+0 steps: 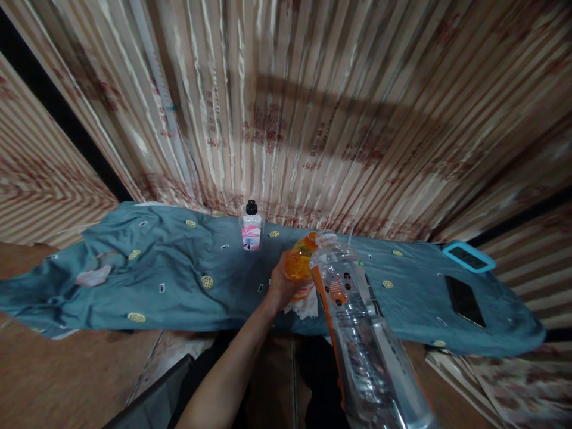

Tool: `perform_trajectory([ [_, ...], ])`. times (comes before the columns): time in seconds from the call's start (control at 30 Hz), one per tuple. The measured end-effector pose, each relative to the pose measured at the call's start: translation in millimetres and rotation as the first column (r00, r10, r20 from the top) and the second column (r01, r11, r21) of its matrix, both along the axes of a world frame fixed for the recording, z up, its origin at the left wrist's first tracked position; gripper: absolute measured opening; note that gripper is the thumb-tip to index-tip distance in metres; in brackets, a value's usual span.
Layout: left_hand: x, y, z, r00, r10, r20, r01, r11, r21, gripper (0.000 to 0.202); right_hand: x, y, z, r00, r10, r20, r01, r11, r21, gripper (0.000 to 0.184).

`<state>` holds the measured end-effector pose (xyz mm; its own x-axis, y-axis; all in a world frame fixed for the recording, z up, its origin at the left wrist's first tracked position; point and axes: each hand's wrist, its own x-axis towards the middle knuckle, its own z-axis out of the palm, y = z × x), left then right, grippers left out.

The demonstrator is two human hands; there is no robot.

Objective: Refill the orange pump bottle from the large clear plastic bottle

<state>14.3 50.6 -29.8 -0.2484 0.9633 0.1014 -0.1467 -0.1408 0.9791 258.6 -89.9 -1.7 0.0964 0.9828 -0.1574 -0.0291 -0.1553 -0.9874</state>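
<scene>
My left hand (285, 285) is closed around a small bottle of orange-yellow liquid (300, 262), held tilted over the cloth-covered board. A large clear plastic bottle (353, 333) with an orange-edged label slants up from the lower right. Its neck is right beside the small bottle's orange mouth; whether they touch I cannot tell. My right hand does not show; the base of the large bottle runs past the bottom edge. Under my left hand lies a crumpled white tissue (304, 308), partly hidden.
A white and pink bottle with a black cap (251, 229) stands on the blue-green cloth (187, 298). At the right lie a blue-framed device (469, 257) and a dark phone (465, 301). A pale crumpled piece (93, 276) is at the left. Pleated curtains (286, 137) hang behind.
</scene>
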Motion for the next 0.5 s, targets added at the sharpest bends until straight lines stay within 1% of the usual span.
perform_trajectory([
  [0.03, 0, 0, -1.0, 1.000, -0.009, 0.010, 0.009, 1.000, -0.007, 0.065, 8, 12, -4.6, 0.999, 0.035, -0.007, -0.035, 0.998, -0.044, 0.040],
  [0.1, -1, 0, -1.9, 1.000, -0.012, 0.001, 0.012, 1.000, -0.002, 0.065, 22, 29, -13.2, 0.994, 0.107, -0.034, -0.111, 0.986, -0.121, 0.042],
  [0.17, -1, 0, -1.0, 1.000, -0.016, -0.017, 0.016, 1.000, 0.010, 0.065, 33, 35, -20.2, 0.985, 0.160, -0.068, -0.169, 0.969, -0.180, 0.043],
  [0.27, -1, -1, 1.7, 1.000, -0.008, -0.018, 0.008, 1.000, 0.020, 0.062, 39, 33, -27.6, 0.967, 0.226, -0.113, -0.248, 0.936, -0.251, 0.049],
  [0.33, -1, -1, 3.1, 1.000, 0.000, 0.001, 0.000, 1.000, 0.019, 0.064, 40, 31, -31.2, 0.958, 0.252, -0.135, -0.281, 0.918, -0.281, 0.053],
  [0.4, -1, -1, 3.3, 1.000, 0.007, 0.009, -0.007, 1.000, 0.010, 0.068, 39, 30, -34.2, 0.954, 0.260, -0.150, -0.294, 0.909, -0.296, 0.054],
  [0.5, -1, -1, 1.6, 1.000, 0.008, -0.010, -0.008, 1.000, 0.004, 0.067, 39, 32, -37.0, 0.955, 0.253, -0.156, -0.290, 0.909, -0.298, 0.051],
])
